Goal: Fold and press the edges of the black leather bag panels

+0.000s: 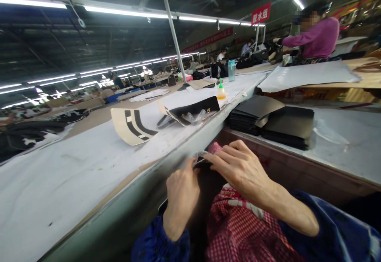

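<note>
My left hand (182, 194) is closed on the left edge of a dark piece (208, 178) held low between the table edge and my red checked apron. From the right, my right hand (238, 167) reaches over the top of the same piece, its fingers closed on the edge. A bit of clear plastic (200, 155) shows between the fingertips of both hands. Much of the dark piece is in shadow, and its lower part is hard to make out. On the table beyond lie a cream panel with black strips (133, 126) and a black strap piece with gold fittings (196, 109).
A glue bottle with a green tip (220, 91) and a blue-green water bottle (231, 70) stand farther back on the white-covered table (98, 171). Stacks of black sheets (285, 125) lie to the right. A person in purple (317, 38) works at the back right.
</note>
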`<action>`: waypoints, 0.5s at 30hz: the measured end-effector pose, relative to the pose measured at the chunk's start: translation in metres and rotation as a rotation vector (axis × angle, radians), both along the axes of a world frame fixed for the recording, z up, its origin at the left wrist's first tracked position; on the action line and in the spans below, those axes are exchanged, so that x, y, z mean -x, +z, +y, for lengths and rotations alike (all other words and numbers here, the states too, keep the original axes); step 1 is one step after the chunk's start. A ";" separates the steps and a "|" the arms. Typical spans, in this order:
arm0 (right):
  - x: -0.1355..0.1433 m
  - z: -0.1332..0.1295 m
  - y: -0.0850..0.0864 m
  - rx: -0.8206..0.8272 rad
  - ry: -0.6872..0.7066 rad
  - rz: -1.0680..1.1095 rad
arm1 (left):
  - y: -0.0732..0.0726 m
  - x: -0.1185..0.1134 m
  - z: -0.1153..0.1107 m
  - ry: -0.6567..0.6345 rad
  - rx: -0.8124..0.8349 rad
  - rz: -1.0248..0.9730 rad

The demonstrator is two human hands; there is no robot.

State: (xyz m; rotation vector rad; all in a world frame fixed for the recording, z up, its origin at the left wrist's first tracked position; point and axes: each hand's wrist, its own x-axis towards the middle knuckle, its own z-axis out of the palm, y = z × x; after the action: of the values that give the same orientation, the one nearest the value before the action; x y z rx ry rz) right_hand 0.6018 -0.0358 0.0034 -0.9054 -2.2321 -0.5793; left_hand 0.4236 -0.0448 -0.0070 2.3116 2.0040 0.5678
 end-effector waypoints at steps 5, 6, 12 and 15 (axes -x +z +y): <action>-0.034 -0.012 -0.017 0.012 -0.055 0.286 | 0.002 0.024 -0.002 -0.014 -0.084 -0.169; -0.039 -0.012 -0.022 0.063 -0.059 0.361 | 0.002 0.027 -0.003 -0.029 -0.090 -0.215; -0.040 -0.002 -0.037 0.217 0.053 0.883 | 0.002 0.035 -0.016 -0.146 -0.013 -0.433; -0.041 0.000 -0.037 0.378 0.152 1.056 | 0.006 0.036 -0.023 -0.241 0.041 -0.486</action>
State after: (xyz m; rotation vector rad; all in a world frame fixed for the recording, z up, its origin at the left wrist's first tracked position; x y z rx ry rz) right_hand 0.6424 -0.0358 -0.0333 -0.9054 -1.4058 0.3684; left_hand 0.3872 -0.0679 -0.0011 2.0850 1.4827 0.9449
